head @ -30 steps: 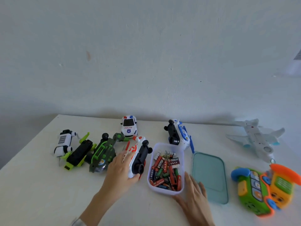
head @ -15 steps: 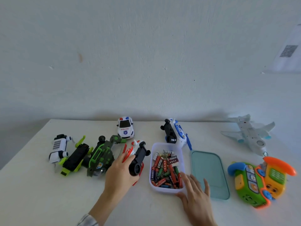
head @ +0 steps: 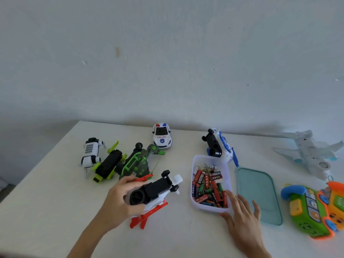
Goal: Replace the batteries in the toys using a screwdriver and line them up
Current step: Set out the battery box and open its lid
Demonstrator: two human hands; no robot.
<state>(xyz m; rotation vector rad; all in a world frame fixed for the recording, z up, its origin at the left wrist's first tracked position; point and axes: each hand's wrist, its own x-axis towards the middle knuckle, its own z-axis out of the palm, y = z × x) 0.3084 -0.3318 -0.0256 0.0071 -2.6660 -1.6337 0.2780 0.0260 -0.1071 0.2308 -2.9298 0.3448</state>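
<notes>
The left hand (head: 119,203) grips a red-and-white toy helicopter (head: 154,192), its fingers curled round the body with the black underside and wheels turned up; the toy is tilted, its red rotor blades pointing down toward the worktop (head: 55,192). Just to its right stands a clear plastic container (head: 210,208), open, filled with a loose heap of batteries (head: 208,187) in red, black, green and silver. The right hand (head: 242,218) lies with straight, spread fingers against the container's near right corner, holding nothing. The container's teal lid (head: 260,196) lies flat beside it on the right. Behind the container a blue-and-white toy vehicle (head: 219,146) lies on its side. Farther left are a police car (head: 161,135), a green toy vehicle (head: 137,161), a black-and-lime toy (head: 109,162) and a white robot dog (head: 90,151). On the right are a white toy airplane (head: 309,153) and a green-and-orange toy phone (head: 314,209).
</notes>
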